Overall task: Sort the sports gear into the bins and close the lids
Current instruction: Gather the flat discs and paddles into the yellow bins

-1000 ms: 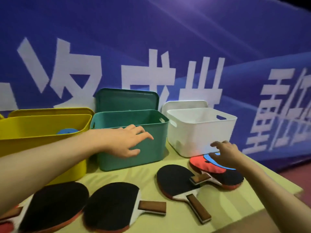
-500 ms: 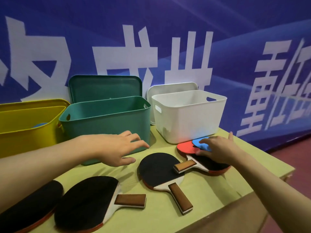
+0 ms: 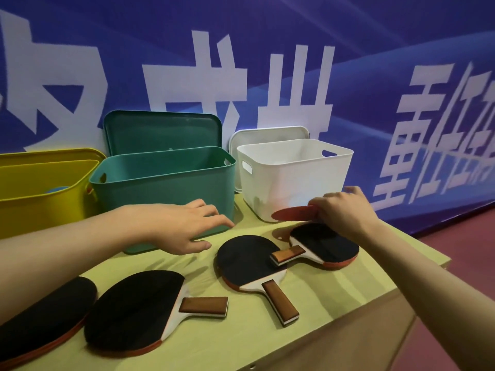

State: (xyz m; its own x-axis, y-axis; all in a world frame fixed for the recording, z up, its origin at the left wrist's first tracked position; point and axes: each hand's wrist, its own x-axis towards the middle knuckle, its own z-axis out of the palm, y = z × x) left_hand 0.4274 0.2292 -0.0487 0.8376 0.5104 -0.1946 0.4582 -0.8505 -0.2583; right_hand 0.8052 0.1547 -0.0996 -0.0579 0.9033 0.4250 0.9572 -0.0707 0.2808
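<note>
- The sorting looks barely begun, as I judge it; four paddles lie on the surface (image 3: 348, 303), and all three bins stand open along its back edge
- The yellow bin (image 3: 40, 199) at far left shows a small blue thing (image 3: 57, 189) inside, the only item visibly binned; the green bin (image 3: 163, 191) and the white bin (image 3: 294, 178) show nothing inside from this angle, though their floors are out of sight
- No lid is on; the green lid (image 3: 160, 132) and the white lid (image 3: 267, 133) lean upright behind their bins, and a yellow lid (image 3: 53, 153) seems to stand behind the yellow one
- The right hand (image 3: 345, 210) pinches a thin red disc-like piece (image 3: 292, 212), lifted clear of the surface just in front of the white bin and above the rightmost paddle (image 3: 326, 245); which bin it is bound for I cannot tell
- The left hand (image 3: 184, 226) hovers with fingers relaxed and spread, holding nothing, in front of the green bin
- Left to do, by my reckoning: the red piece, the middle paddle (image 3: 249, 261), the near paddle (image 3: 134, 303), the leftmost paddle (image 3: 40, 317), then three lids
- Hard to make out: the red piece is seen nearly edge-on and partly hidden by fingers, so its nature stays unclear; the leftmost paddle and the yellow bin are cut off by the frame; the rightmost paddle's handle overlaps the middle paddle's blade
</note>
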